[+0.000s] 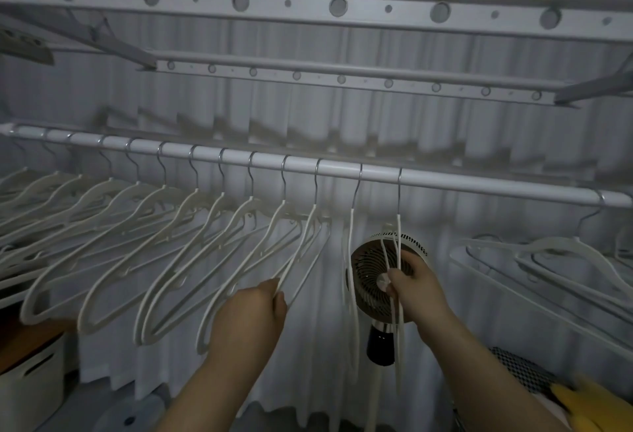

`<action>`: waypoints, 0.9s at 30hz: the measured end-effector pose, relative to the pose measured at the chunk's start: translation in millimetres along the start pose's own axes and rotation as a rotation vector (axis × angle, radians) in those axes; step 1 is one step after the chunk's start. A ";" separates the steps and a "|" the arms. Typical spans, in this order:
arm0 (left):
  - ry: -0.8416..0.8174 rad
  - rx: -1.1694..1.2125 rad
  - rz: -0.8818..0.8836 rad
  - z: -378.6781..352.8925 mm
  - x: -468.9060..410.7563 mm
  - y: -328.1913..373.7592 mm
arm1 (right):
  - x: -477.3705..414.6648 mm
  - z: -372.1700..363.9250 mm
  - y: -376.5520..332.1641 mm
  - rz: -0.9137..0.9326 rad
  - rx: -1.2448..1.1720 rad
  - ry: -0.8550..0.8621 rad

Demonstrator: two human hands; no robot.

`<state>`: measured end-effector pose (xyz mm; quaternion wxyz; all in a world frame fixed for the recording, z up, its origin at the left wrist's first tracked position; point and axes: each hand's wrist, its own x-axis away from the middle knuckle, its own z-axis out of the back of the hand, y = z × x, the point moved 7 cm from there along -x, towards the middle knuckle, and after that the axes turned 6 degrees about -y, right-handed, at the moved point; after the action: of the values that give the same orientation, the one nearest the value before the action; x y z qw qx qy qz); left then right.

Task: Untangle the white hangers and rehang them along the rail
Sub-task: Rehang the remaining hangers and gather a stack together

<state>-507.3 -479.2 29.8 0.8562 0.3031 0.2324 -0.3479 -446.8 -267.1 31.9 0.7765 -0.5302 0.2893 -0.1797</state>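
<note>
- White hangers (163, 190): approx. a dozen spaced along rail (445, 179), left to mid.
- Left hand (253, 308): pinching end hanger (311, 217) of that row.
- Right hand (411, 284): clamped on edge-on hanger (398, 226), hooked on rail.
- Remaining: tangled bunch (548, 246) far right; est. most done.

white hangers (164, 253): hooked in row on rail (342, 171) | right cluster (548, 260) tangled
</note>
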 end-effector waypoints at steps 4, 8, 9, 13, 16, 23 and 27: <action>0.015 -0.026 0.039 -0.7 0.0 2.3 | 2.9 3.4 -0.5 -0.028 -0.015 -0.003; 0.050 -0.053 0.107 4.5 4.4 2.9 | 6.5 5.2 -2.7 -0.052 -0.021 -0.017; 0.038 -0.076 0.114 9.1 4.2 6.3 | 6.7 5.3 -3.0 -0.051 -0.019 -0.016; 0.084 -0.035 0.152 21.5 7.4 1.4 | 6.2 6.4 -3.5 -0.041 0.002 0.006; 0.259 -0.113 0.050 38.5 11.6 1.1 | 6.4 7.6 -4.2 -0.021 0.018 0.029; 0.247 -0.007 0.239 54.9 6.4 -46.9 | 5.1 2.1 -4.7 -0.014 0.022 0.022; 0.169 0.084 0.340 45.2 7.8 -65.0 | 3.8 -4.1 -4.9 0.007 0.044 -0.005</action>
<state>-541.6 -550.9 33.9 0.8668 0.4015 0.2341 -0.1808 -446.3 -274.1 34.4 0.7893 -0.5123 0.2852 -0.1822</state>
